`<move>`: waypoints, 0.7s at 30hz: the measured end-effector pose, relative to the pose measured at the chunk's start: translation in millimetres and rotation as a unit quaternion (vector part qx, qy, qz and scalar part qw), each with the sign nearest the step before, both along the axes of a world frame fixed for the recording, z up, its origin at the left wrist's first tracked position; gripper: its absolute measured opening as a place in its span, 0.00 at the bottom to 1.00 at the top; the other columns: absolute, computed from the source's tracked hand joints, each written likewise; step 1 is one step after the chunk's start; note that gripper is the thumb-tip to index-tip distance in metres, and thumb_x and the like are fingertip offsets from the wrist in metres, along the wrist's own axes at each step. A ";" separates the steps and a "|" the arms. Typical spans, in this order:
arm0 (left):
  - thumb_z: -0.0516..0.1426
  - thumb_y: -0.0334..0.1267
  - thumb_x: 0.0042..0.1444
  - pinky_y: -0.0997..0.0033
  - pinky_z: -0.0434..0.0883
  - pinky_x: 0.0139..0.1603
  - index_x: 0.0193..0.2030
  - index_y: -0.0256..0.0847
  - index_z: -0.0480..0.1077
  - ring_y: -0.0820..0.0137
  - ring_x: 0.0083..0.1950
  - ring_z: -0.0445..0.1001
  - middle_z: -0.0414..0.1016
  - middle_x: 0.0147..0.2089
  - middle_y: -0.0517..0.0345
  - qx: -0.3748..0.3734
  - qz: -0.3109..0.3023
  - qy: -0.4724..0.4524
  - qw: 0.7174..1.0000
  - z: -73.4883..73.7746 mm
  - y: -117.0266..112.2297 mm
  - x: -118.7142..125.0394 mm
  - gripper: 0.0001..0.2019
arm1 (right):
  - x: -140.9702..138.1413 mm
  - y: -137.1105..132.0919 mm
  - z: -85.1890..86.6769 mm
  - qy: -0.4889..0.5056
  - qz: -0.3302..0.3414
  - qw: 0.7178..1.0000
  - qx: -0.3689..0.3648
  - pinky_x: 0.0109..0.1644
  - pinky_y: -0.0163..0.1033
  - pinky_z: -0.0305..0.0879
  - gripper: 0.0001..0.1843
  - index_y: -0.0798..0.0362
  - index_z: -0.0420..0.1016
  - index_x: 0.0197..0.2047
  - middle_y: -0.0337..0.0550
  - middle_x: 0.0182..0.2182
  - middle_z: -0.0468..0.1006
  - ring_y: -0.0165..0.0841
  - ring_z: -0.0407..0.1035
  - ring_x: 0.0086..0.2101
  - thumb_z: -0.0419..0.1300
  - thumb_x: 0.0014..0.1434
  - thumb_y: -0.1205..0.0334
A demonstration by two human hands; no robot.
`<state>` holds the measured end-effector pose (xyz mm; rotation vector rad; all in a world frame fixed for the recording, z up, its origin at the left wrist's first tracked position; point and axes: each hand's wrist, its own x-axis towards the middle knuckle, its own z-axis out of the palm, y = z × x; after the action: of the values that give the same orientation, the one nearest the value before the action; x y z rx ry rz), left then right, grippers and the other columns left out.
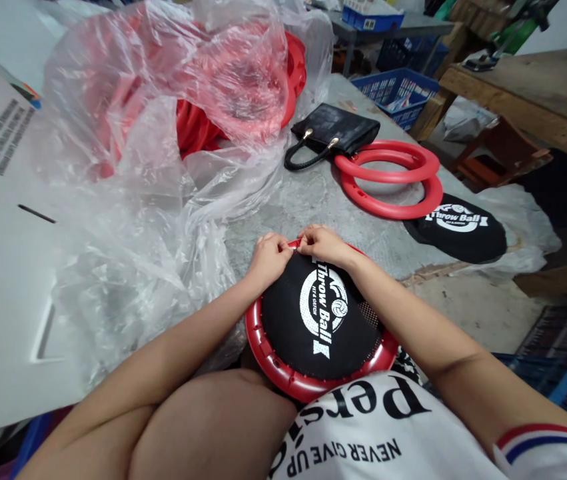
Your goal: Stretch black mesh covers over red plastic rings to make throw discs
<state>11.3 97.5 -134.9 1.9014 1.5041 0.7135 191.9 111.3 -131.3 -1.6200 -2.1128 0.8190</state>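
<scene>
Fabric (pixel 320 319), black and printed "Throw Ball", is spread across a red ring (pixel 293 385), supported over the lap (pixel 223 420) at the near edge of the table (pixel 283 207). The fabric can be judged light and soft, perhaps stretchy; the ring looks like stiff, smooth plastic, slightly slippery, so it is best held by its rim and the fabric by its border. At the far rim, that border appears to be pinched by closed fingertips of the left hand (pixel 269 257) and, just beside, the right hand (pixel 323 243); most of the fabric is left on the body side of both. Farther out, loose rings (pixel 388 177) and a handbag (pixel 338 123) are laid along the table's right edge, a second cloth (pixel 468 230) is placed by the near right corner, and bagged rings (pixel 193 127) are heaped toward the far left.
</scene>
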 end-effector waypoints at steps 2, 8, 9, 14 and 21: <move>0.56 0.29 0.54 0.59 0.68 0.58 0.24 0.42 0.64 0.62 0.50 0.74 0.77 0.41 0.53 -0.007 0.005 0.018 1.000 1.0 0.7 1.2 0.10 | -1.1 -1.3 1.9 -0.006 -0.002 1.000 -0.001 0.54 0.40 0.67 0.06 0.53 0.76 0.28 0.43 0.38 0.81 0.37 0.72 0.45 0.64 0.56 0.64; 0.57 0.32 0.55 0.61 0.69 0.53 0.26 0.41 0.70 0.63 0.45 0.73 0.75 0.38 0.54 -0.035 -0.004 0.065 0.997 2.7 4.5 0.9 0.07 | -2.7 -3.1 6.5 -0.023 -0.011 1.000 -0.008 0.52 0.38 0.67 0.05 0.53 0.76 0.28 0.43 0.36 0.82 0.37 0.73 0.43 0.64 0.55 0.65; 0.58 0.33 0.55 0.61 0.69 0.53 0.27 0.41 0.71 0.63 0.45 0.73 0.75 0.38 0.54 -0.033 -0.007 0.065 0.997 2.7 4.7 0.2 0.06 | -2.7 -3.1 6.4 -0.025 -0.013 1.000 -0.005 0.51 0.37 0.67 0.05 0.53 0.76 0.28 0.43 0.36 0.82 0.36 0.73 0.43 0.63 0.55 0.65; 0.59 0.35 0.55 0.64 0.70 0.51 0.27 0.39 0.73 0.64 0.42 0.74 0.76 0.36 0.54 -0.039 -0.031 0.058 0.997 7.1 0.3 -2.6 0.07 | -1.6 -5.9 2.0 -0.012 -0.002 1.000 0.026 0.51 0.39 0.68 0.05 0.52 0.75 0.27 0.42 0.35 0.81 0.36 0.74 0.42 0.61 0.55 0.64; 0.59 0.43 0.55 0.66 0.70 0.46 0.21 0.40 0.69 0.64 0.41 0.74 0.76 0.35 0.54 -0.052 -0.044 0.045 0.997 10.9 2.7 -6.8 0.14 | 3.6 4.5 -17.6 0.015 0.015 0.999 0.043 0.53 0.47 0.68 0.08 0.49 0.73 0.23 0.44 0.37 0.81 0.40 0.74 0.42 0.61 0.53 0.64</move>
<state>4.5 100.2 -124.0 1.9302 1.4718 0.5054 195.5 115.8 -148.9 -1.5280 -2.1264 0.7468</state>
